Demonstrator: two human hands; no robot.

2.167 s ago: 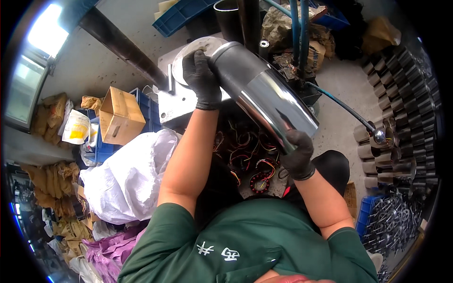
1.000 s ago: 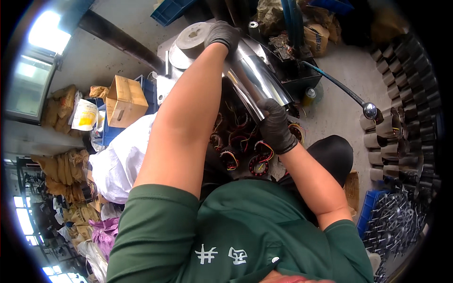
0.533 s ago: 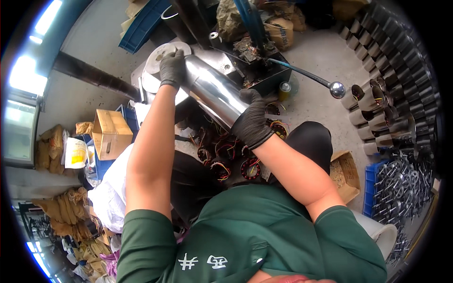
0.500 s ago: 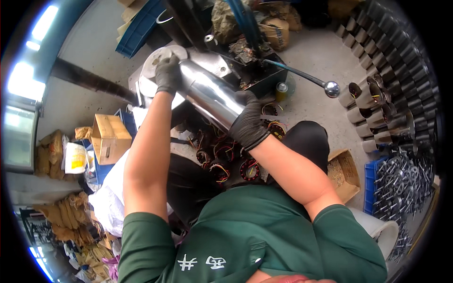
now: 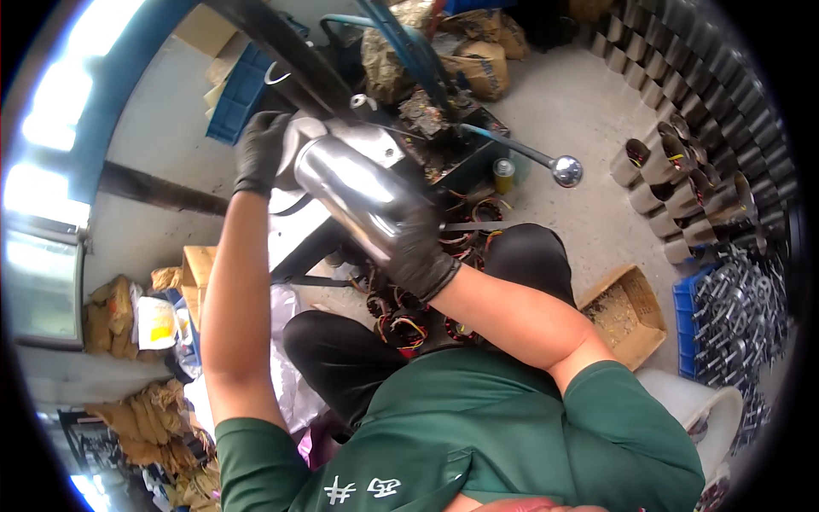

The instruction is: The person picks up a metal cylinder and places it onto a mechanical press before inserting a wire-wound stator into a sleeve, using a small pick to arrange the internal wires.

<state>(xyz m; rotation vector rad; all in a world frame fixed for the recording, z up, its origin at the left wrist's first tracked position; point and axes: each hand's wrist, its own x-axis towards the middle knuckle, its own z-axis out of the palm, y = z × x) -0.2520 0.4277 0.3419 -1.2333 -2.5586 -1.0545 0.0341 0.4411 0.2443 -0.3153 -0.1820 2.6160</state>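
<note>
A shiny metal tube lies slantwise in front of me, its far end beside a round metal disc on the machine. My gloved right hand is wrapped round the tube's near end. My gloved left hand is off the tube, at the disc's left edge. Motion blurs its fingers, so their grip on the disc cannot be made out. Below the tube, several ring-shaped wire-wound coils with coloured leads sit between my knees, partly hidden by my right arm.
A blue lever with a ball end juts from the machine towards the right. A yellow can stands below it. Stacked metal tubes line the right side, near a blue crate of metal shafts and an open cardboard box.
My left hand has come off the tube's far end and moved left to the disc's edge. The tube, still in my right hand, has shifted left and slightly nearer. My view has shifted a little.
</note>
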